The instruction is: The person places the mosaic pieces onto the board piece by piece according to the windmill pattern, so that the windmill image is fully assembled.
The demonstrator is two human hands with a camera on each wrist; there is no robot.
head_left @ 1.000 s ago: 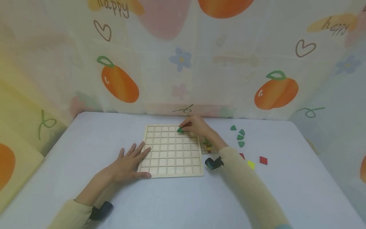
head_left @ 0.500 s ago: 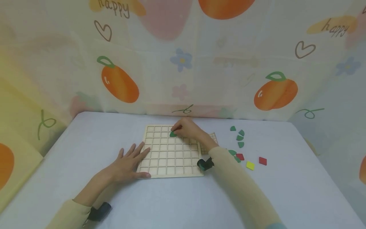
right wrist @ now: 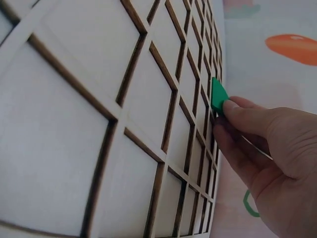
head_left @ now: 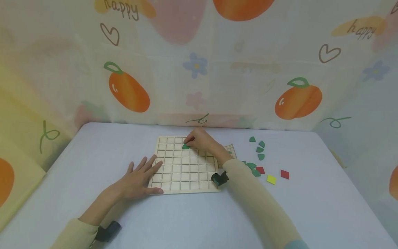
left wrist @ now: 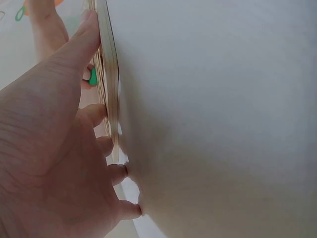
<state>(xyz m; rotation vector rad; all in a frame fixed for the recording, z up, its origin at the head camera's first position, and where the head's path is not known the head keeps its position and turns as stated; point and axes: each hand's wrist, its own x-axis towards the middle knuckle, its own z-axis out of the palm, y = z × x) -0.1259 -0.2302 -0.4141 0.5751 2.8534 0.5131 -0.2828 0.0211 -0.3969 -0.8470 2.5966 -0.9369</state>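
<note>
A pale wooden grid board [head_left: 185, 169] with square cells lies on the white table. My right hand [head_left: 200, 140] pinches a green quarter-round tile [head_left: 185, 146] between thumb and fingers, over a cell in the upper part of the board. In the right wrist view the same tile [right wrist: 218, 95] sits tilted at the fingertips, close against the grid. My left hand [head_left: 136, 180] rests with spread, straight fingers on the board's left edge, thumb at the near left corner. Seen from the left wrist, the thumb [left wrist: 81, 42] lies along the board's side.
Several green tiles [head_left: 260, 149] lie right of the board. Nearer are two red tiles [head_left: 284, 174] and a yellow tile [head_left: 271, 179]. A smaller gridded card [head_left: 230, 150] lies at the board's right edge, partly under my right forearm. A patterned curtain [head_left: 199, 86] hangs behind the table.
My right hand has moved left across the board with the green tile and come slightly nearer. More green tiles beside the forearm have come into view. The left hand stays put.
</note>
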